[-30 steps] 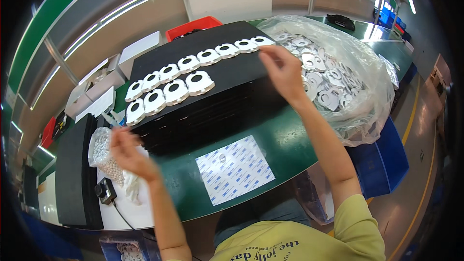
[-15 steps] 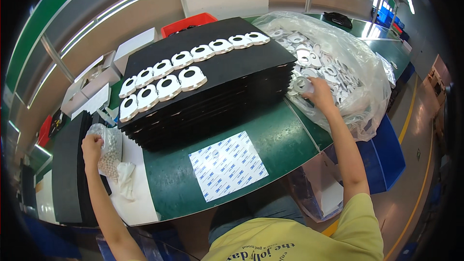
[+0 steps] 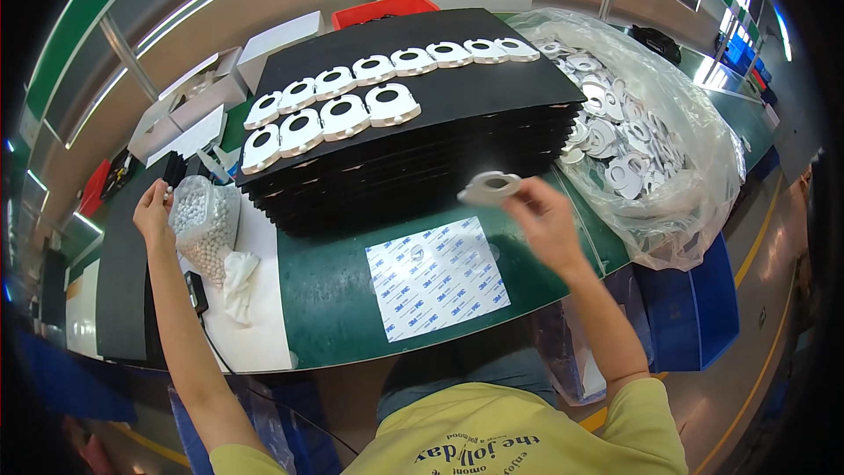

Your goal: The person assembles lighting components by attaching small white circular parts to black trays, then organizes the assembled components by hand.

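Between the fingers of my right hand (image 3: 543,218) is a white plastic part with a round hole (image 3: 479,188), held over the green table in front of the black stack and slightly blurred. My left hand (image 3: 154,213) is closed in a pinch at the far left, beside a clear tub of small white beads (image 3: 202,222). A small white bead (image 3: 169,191) shows at its fingertips. Two rows of similar white parts (image 3: 343,114) lie on top of the stack of black sheets (image 3: 475,70). Many more fill a large clear plastic bag (image 3: 703,167) on the right.
A square white sheet with blue print (image 3: 438,280) lies on the green tabletop (image 3: 330,325). Crumpled white tissue (image 3: 238,286) sits by the tub. Behind stand a red bin (image 3: 387,9) and white boxes (image 3: 277,42). A blue bin (image 3: 690,317) hangs below the right edge.
My right hand has come left from the bag, carrying one white part over the table. My left hand has lifted away from the tub's opening with a bead. The whole view has shifted.
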Tool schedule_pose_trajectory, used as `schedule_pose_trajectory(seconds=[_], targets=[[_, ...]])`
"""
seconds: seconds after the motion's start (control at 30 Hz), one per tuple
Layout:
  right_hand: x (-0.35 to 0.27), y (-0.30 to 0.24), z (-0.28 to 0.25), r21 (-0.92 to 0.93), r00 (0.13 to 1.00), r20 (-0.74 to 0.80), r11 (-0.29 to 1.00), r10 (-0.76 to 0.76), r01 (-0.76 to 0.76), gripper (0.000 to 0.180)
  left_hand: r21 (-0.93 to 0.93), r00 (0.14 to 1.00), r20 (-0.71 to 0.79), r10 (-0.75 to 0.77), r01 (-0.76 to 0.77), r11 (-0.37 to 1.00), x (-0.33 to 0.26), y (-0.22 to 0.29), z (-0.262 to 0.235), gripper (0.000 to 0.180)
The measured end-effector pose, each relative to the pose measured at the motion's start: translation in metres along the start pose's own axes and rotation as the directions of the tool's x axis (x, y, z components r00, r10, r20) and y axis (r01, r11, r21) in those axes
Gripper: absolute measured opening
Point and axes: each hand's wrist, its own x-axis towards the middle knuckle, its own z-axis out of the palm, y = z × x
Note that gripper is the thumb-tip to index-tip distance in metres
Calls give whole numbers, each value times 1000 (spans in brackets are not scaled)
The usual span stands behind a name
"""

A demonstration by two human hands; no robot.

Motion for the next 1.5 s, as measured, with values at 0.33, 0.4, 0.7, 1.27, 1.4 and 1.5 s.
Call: schedule_pose_trajectory(seconds=[0.33,0.4,0.7,1.27,1.4,1.5], targets=[[-12,-2,86,65,944,308,987,119,-146,17,-782,851,453,-267,523,339,-124,67,28,16],[-12,-3,91,-2,952,304,999,44,-46,15,-692,756,617,-217,653,306,-175,75,46,17],[-10,-7,94,-23,953,266,987,-148,160,10,-290,352,838,-416,935,205,-267,51,145,23],[38,4,86,657,990,70,742,120,-136,12,-77,200,886,-418,953,292,-291,9,207,17],[37,5,86,632,992,76,765,103,-128,13,-61,205,879,-430,943,326,-293,11,209,21],[36,3,86,608,992,71,784,100,-123,13,-37,194,875,-443,940,340,-293,10,208,24]])
